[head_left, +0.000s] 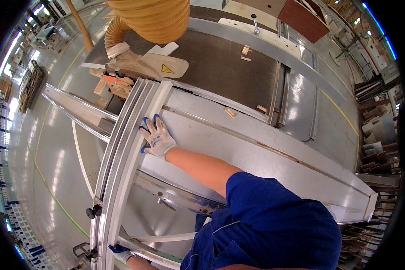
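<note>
A long, narrow white strip [129, 173] lies along the aluminium fence [114, 148] of a sliding-table panel saw. My right hand [156, 137], in a white work glove with blue fingertips, lies palm down with fingers apart on the metal sliding table [202, 139]. Its thumb and fingertips reach the edge of the strip, a little short of the saw's blade guard [155, 66]. At the strip's near end my left hand [120, 253], gloved alike, is closed over the strip's edge. Part of that hand's grip is hidden.
A yellow dust hose [148, 18] hangs over the guard. Small wood offcuts [230, 112] lie on the sliding table and on the dark saw table [229, 63]. Black clamp knobs [93, 211] stick out from the fence. A reddish-brown box [303, 20] stands at the far right.
</note>
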`<action>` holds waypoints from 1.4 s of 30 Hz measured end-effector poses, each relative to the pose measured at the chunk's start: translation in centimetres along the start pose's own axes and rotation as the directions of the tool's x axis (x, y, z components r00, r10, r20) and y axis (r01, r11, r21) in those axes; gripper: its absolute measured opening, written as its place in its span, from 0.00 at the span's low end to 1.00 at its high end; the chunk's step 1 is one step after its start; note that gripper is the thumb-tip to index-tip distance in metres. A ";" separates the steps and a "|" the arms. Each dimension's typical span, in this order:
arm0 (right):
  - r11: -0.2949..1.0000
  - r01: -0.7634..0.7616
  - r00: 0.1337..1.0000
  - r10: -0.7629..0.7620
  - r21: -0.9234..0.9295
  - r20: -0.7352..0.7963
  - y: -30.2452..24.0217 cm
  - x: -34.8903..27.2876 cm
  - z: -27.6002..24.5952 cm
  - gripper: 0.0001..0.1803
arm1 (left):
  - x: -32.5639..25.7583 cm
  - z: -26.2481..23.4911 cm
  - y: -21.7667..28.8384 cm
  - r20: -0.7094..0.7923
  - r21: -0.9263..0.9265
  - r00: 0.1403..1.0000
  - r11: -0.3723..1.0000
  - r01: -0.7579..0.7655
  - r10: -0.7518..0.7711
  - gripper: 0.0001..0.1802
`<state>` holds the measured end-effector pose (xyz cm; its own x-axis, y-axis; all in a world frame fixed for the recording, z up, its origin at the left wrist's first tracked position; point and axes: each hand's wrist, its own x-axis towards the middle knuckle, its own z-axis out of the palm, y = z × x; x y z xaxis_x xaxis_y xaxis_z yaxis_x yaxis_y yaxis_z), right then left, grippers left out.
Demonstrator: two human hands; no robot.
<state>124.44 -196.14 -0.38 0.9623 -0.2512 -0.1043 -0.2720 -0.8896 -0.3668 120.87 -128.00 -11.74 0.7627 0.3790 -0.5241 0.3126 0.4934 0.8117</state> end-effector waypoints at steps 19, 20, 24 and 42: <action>1.000 -0.011 1.000 0.011 0.009 -0.014 -1.2 2.8 0.6 0.49 | 2.8 0.0 -0.2 0.075 0.305 0.978 0.929 -0.210 0.196 0.37; 1.000 -0.009 1.000 0.009 0.003 -0.013 -1.2 2.9 0.7 0.49 | 2.9 0.1 -0.1 0.056 0.191 0.992 0.975 -0.118 0.109 0.36; 1.000 -0.009 1.000 0.010 -0.022 0.006 -1.3 3.9 1.0 0.49 | 3.6 1.3 0.4 0.093 -0.014 0.995 0.999 0.030 -0.028 0.37; 0.997 -0.011 1.000 0.013 -0.072 0.025 -2.5 6.4 0.9 0.50 | 7.1 1.7 1.3 0.135 0.002 0.990 1.000 -0.030 0.029 0.42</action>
<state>131.30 -195.18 -1.00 0.9584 -0.2532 -0.1319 -0.2819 -0.9120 -0.2978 127.63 -125.97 -13.93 0.8410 0.2842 -0.4605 0.2908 0.4803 0.8275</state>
